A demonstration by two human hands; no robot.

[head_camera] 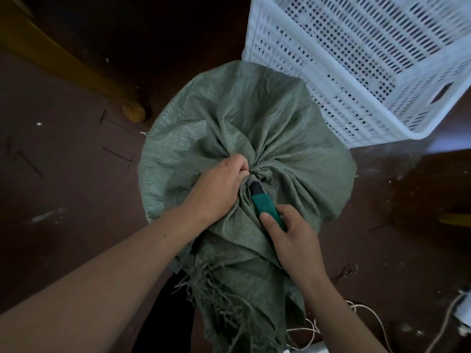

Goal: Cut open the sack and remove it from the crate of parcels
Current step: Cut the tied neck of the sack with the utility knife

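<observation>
A full green woven sack (244,118) stands on the floor in the middle of the view, its mouth bunched and tied into a neck. My left hand (216,187) grips the gathered fabric just left of the tie. My right hand (290,235) holds a green utility knife (265,205), its blade tip at the tied neck between the two hands. The sack's frayed loose top (229,289) hangs down toward me. Its contents are hidden.
A white perforated plastic crate (369,67) stands tilted at the upper right, touching the sack. A yellow wooden leg (132,112) is at the left. White cord (356,317) lies on the brown floor at lower right, and thin dark ties lie scattered at the left.
</observation>
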